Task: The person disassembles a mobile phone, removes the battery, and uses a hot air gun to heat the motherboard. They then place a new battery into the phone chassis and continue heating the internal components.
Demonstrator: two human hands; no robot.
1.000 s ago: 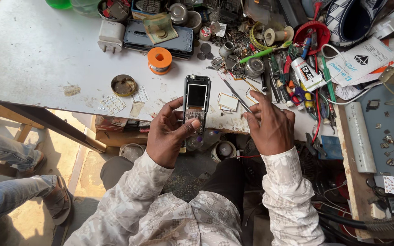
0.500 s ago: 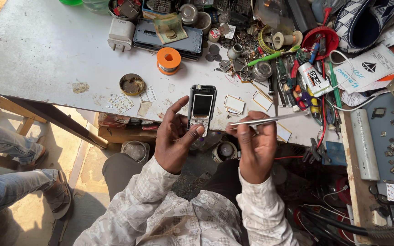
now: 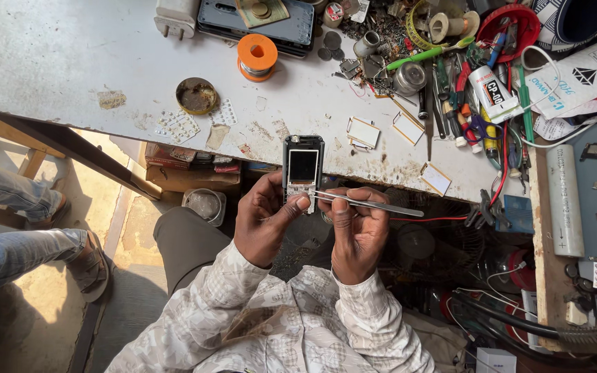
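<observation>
Two hands — left hand (image 3: 265, 220) gripping phone (image 3: 302, 171), right hand (image 3: 358, 231) pinching tweezers (image 3: 367, 204) — beside cluttered white workbench (image 3: 70, 62).

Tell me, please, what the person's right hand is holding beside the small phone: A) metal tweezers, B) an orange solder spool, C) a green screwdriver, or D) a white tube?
A: the right hand pinches slim metal tweezers, their tips at the phone that the left hand holds.
</observation>
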